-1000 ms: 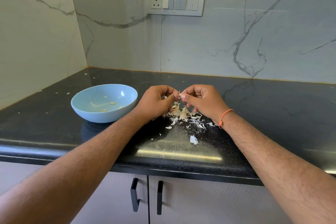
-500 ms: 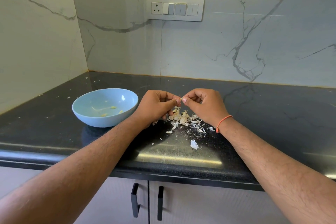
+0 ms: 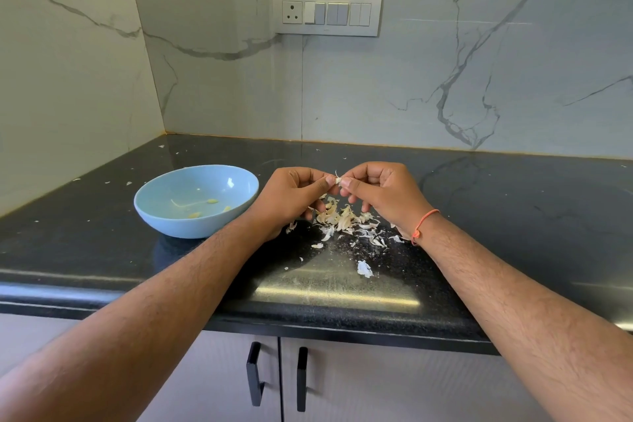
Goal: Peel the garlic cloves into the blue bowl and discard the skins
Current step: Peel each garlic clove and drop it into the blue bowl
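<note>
Above the dark worktop (image 3: 513,216), the left hand (image 3: 291,197) and right hand (image 3: 383,195) meet fingertip to fingertip, both pinching one small garlic clove (image 3: 338,179) between curled fingers. Directly beneath them lies a heap of papery skins (image 3: 346,219). The blue bowl (image 3: 164,216) stands just left of the left hand, towards the worktop's front edge, with a few peeled cloves (image 3: 212,201) inside.

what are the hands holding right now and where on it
Both hands pinch one small garlic clove between them: the left hand on its left end, the right hand on its right end, above the skins.
</note>
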Demonstrator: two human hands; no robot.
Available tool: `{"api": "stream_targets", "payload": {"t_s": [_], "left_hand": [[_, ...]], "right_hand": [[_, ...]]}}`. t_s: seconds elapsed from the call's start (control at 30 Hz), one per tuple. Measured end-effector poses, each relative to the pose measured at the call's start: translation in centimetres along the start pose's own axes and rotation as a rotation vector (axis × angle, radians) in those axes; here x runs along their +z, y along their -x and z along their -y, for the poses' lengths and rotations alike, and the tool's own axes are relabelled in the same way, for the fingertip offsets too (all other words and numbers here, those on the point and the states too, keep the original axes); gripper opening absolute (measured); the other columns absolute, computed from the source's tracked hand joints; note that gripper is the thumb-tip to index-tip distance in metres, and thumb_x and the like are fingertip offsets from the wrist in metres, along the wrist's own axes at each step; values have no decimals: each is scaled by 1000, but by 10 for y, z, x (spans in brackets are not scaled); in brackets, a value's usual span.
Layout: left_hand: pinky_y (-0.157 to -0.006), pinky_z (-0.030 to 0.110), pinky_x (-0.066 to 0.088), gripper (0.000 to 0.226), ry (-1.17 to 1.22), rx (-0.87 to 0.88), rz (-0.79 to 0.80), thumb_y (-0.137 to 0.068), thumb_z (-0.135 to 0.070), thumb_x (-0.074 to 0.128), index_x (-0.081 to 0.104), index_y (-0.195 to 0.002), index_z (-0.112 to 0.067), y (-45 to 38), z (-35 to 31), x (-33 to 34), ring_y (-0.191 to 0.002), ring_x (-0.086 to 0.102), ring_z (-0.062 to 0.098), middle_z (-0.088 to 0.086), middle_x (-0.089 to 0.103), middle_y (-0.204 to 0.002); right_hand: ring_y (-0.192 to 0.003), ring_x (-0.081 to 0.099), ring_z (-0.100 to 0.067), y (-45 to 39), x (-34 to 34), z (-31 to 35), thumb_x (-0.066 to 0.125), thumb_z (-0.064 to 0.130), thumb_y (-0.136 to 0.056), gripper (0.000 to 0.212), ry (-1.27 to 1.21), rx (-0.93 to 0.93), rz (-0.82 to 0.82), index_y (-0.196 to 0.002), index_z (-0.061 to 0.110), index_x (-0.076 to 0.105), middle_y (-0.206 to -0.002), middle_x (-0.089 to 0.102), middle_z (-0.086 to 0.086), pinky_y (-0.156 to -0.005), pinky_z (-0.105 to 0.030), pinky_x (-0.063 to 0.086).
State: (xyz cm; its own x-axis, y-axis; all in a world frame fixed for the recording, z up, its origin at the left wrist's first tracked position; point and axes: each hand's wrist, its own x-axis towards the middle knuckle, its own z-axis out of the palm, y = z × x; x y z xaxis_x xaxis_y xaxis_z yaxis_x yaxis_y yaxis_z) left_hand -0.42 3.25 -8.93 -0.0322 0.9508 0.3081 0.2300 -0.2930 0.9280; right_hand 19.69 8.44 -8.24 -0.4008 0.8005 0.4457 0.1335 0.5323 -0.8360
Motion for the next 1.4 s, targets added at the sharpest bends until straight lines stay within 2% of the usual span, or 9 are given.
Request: {"api": "stream_targets", "payload": {"t_s": [0.27, 0.53, 0.7, 0.83, 0.97, 1.07, 1.13, 1.23, 1.4], "left_hand": [[-46, 18, 47, 19, -49, 42, -29, -100, -23, 73, 78, -106, -6, 4, -3, 1, -52, 59, 5, 0, 77, -76], [-47, 16, 46, 22, -9, -20, -42, -106, -22, 64, 76, -110, -4, 3, -5, 1, -50, 58, 1, -12, 72, -65], [-50, 21, 47, 21, -3, -29, 2, -108, -24, 60, 74, -107, -9, 0, -2, 0, -63, 61, 10, 3, 77, -97], [-48, 22, 43, 24, 14, -51, 12, -110, -25, 54, 69, -101, -10, 0, -5, 1, -58, 58, 8, -10, 70, -75], [-47, 23, 41, 23, 27, -56, -19, -110, -29, 55, 67, -99, -12, 1, -6, 1, -57, 57, 8, -11, 65, -70], [-49, 26, 42, 25, 21, -51, -36, -108, -32, 59, 71, -98, -13, 1, -6, 0, -51, 51, 13, -3, 64, -64], [-48, 24, 42, 25, 28, -37, -44, -107, -33, 61, 74, -99, -14, 3, -8, 0, -48, 48, 14, 1, 64, -65], [-44, 21, 42, 22, 28, 2, -71, -106, -30, 63, 75, -101, -12, 5, -9, 0, -43, 46, 10, -2, 66, -65], [-45, 23, 46, 15, -56, 98, -101, -105, -25, 65, 76, -102, -15, 5, -5, 1, -55, 56, 10, 1, 77, -86]], "right_hand": [[-70, 72, -24, 1, 2, 1, 80, 24, -91, 10, 250, -93, -124, -83, 30, 78, -75, 77, 5, -57, -28, 57], [-71, 70, -18, 1, 1, 3, 79, 19, -92, 8, 116, -59, -11, -89, 27, 79, -87, 79, -4, -53, -21, 50], [-71, 71, -16, 0, 0, 1, 77, 21, -94, 4, 102, -34, 4, -94, 25, 79, -90, 78, -6, -52, -26, 51], [-71, 70, -16, 0, -1, 4, 76, 22, -95, 3, 88, -26, 19, -96, 23, 79, -92, 77, -5, -52, -26, 50], [-63, 59, -30, 0, -3, 4, 76, 24, -94, 6, 219, -49, -34, -90, 25, 79, -70, 72, 12, -59, -29, 51], [-52, 49, -8, 0, -5, 3, 73, 27, -96, 11, 360, -80, -22, -86, 29, 78, -57, 61, 17, -56, -18, 42], [-54, 53, -5, 2, -6, 5, 74, 28, -94, 12, 444, -125, 11, -84, 31, 80, -66, 67, 22, -55, -15, 42], [-66, 61, -10, 2, -9, 3, 85, 27, -83, 10, 536, -176, 40, -79, 34, 80, -83, 70, 16, -65, -28, 51], [-73, 62, -18, 1, -8, 2, 83, 13, -83, 22, 483, -235, -70, -94, 31, 77, -92, 72, 16, -74, -31, 54]]}}
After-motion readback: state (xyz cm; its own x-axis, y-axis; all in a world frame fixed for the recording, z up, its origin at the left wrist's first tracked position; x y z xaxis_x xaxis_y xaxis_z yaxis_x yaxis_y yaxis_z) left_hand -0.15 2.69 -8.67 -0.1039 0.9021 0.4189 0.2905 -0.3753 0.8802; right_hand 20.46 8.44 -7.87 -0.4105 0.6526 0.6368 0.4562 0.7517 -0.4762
